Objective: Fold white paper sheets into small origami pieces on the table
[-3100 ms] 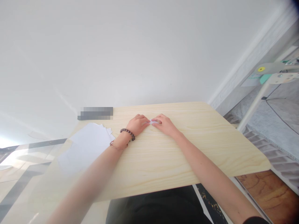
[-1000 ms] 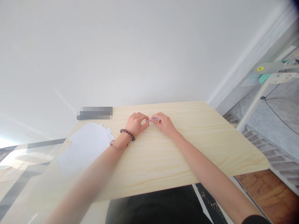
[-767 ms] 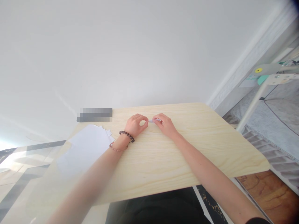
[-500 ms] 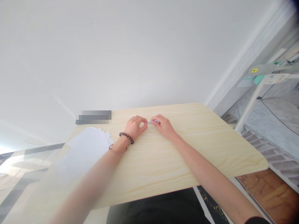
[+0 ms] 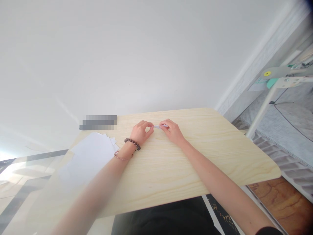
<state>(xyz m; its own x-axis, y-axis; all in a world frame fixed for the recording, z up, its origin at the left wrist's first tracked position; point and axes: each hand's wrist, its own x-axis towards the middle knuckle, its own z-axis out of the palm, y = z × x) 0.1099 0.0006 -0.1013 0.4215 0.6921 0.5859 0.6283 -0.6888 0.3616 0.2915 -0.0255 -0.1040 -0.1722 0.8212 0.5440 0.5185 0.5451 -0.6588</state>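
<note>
Between my two hands, above the middle of the table, is a narrow strip of white paper (image 5: 156, 126), seemingly folded. Thumb and fingers of my left hand (image 5: 142, 131) pinch its left end. My right hand (image 5: 171, 130) grips the other end, where part of the strip shows between the fingers. A dark beaded bracelet (image 5: 132, 142) and a thin cord circle my left wrist. The fingers cover both ends of the strip, so its full shape is hidden.
Loose white sheets (image 5: 90, 160) lie on the pale wooden table (image 5: 156, 182) beside my left forearm. A blurred-out dark object (image 5: 98, 123) sits at the back left edge against the wall (image 5: 146, 58). A metal frame (image 5: 262, 107) stands off to the right.
My right hand has shifted slightly right and up, and a little more of the paper strip shows between the hands. My left hand has barely moved.
</note>
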